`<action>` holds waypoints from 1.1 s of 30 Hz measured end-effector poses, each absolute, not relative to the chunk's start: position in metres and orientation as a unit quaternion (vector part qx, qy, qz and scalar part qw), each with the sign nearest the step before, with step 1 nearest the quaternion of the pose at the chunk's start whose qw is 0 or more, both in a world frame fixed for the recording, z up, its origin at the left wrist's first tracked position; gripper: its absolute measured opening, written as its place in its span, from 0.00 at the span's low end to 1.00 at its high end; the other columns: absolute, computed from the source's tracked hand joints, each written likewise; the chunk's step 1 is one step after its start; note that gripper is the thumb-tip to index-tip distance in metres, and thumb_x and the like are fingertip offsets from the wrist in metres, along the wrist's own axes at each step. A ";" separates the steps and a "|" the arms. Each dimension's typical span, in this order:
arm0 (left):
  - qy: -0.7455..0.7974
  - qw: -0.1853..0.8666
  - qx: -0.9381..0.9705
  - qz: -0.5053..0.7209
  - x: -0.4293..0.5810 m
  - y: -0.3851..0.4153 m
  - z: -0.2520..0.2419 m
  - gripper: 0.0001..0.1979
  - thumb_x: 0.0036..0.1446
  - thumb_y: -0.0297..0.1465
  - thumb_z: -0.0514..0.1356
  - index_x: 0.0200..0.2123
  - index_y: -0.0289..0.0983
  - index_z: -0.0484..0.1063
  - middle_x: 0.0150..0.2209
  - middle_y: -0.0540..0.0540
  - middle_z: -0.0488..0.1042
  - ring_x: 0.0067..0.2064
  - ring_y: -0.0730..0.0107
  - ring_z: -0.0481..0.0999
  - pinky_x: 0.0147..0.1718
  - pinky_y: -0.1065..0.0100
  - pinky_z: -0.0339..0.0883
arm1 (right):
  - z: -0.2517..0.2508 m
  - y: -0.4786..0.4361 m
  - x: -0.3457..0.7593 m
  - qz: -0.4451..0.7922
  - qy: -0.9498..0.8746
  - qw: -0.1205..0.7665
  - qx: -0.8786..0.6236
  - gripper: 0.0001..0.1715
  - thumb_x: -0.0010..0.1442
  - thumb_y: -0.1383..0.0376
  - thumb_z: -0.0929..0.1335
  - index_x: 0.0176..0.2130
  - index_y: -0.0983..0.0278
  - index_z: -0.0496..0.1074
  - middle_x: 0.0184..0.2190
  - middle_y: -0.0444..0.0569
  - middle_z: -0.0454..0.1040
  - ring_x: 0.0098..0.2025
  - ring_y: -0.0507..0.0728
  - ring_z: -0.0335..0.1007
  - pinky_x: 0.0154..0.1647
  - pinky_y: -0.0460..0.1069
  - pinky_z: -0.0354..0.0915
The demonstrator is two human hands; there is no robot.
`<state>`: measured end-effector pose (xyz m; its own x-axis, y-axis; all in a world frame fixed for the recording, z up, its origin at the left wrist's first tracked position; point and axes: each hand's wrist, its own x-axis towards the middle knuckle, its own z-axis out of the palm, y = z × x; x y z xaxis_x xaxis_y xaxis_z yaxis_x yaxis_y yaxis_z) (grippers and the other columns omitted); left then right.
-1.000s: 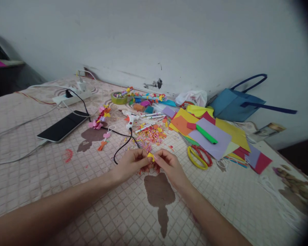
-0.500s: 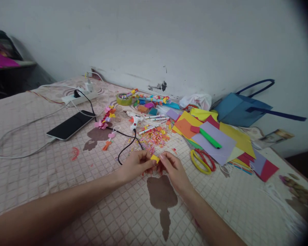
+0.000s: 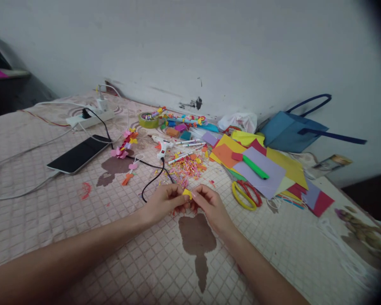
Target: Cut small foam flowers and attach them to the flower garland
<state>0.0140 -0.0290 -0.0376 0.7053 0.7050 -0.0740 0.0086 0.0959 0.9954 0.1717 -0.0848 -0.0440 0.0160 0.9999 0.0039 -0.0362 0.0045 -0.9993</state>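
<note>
Between the fingertips of both hands is a small yellow piece of paper or foam sheet (image 3: 187,193), partly covered by the fingers. My left hand (image 3: 165,201) pinches it from the left, thumb on top. From the other side my right hand (image 3: 211,206) grips its right edge between thumb and fingers. Just beyond the hands lies a heap of coloured paper scraps (image 3: 189,166). A white glue gun (image 3: 162,146) with a black cord rests behind the left hand. To the right of my right hand are scissors (image 3: 243,198) with yellow and red handles.
Coloured sheets (image 3: 263,169) with a green craft knife or marker (image 3: 255,167) lie on the right, a blue bag (image 3: 294,131) behind them. On the left are a tablet (image 3: 79,154), a power strip (image 3: 90,119) and cables. Green tape (image 3: 148,120) stands near the wall.
The view has shifted slightly, so most things sit a little further left. Both hands keep hold of the yellow piece, and less of it shows between the fingers.
</note>
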 end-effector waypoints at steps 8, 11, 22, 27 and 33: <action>0.313 0.686 0.596 0.276 0.014 -0.028 -0.035 0.15 0.53 0.40 0.58 0.26 0.33 0.65 0.24 0.48 0.72 0.24 0.75 0.70 0.25 0.72 0.65 | -0.044 -0.086 0.172 0.490 -0.486 0.522 -0.502 0.12 0.58 0.58 0.68 0.28 0.63 0.67 0.20 0.40 0.66 0.21 0.49 0.61 0.22 0.44 0.60; 0.311 0.683 0.596 0.286 0.013 -0.028 -0.034 0.15 0.52 0.40 0.59 0.25 0.33 0.65 0.24 0.49 0.71 0.23 0.76 0.70 0.25 0.72 0.65 | -0.044 -0.086 0.171 0.511 -0.482 0.516 -0.491 0.15 0.60 0.55 0.65 0.29 0.63 0.67 0.22 0.42 0.67 0.22 0.49 0.62 0.22 0.44 0.60; 0.322 0.647 0.627 0.292 0.014 -0.029 -0.032 0.15 0.53 0.40 0.59 0.28 0.33 0.67 0.23 0.50 0.69 0.24 0.75 0.69 0.23 0.73 0.63 | -0.043 -0.086 0.173 0.515 -0.512 0.468 -0.503 0.15 0.56 0.55 0.68 0.28 0.63 0.66 0.20 0.40 0.65 0.21 0.48 0.59 0.23 0.44 0.59; 0.314 0.647 0.632 0.289 0.013 -0.028 -0.032 0.13 0.54 0.38 0.59 0.27 0.33 0.66 0.22 0.51 0.69 0.23 0.76 0.68 0.23 0.73 0.62 | -0.042 -0.086 0.172 0.514 -0.503 0.480 -0.502 0.15 0.57 0.55 0.68 0.28 0.63 0.66 0.21 0.40 0.66 0.22 0.49 0.60 0.22 0.44 0.59; 0.322 0.666 0.605 0.294 0.014 -0.026 -0.037 0.14 0.53 0.39 0.60 0.27 0.34 0.65 0.22 0.51 0.69 0.23 0.76 0.68 0.22 0.73 0.63 | -0.043 -0.085 0.174 0.529 -0.496 0.480 -0.493 0.15 0.57 0.54 0.68 0.30 0.63 0.68 0.22 0.41 0.66 0.22 0.49 0.61 0.23 0.44 0.60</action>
<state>0.0136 -0.0265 -0.0370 0.6203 0.7810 -0.0724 -0.0027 0.0945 0.9955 0.1745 -0.0849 -0.0426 -0.0519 0.9977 -0.0446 -0.0183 -0.0456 -0.9988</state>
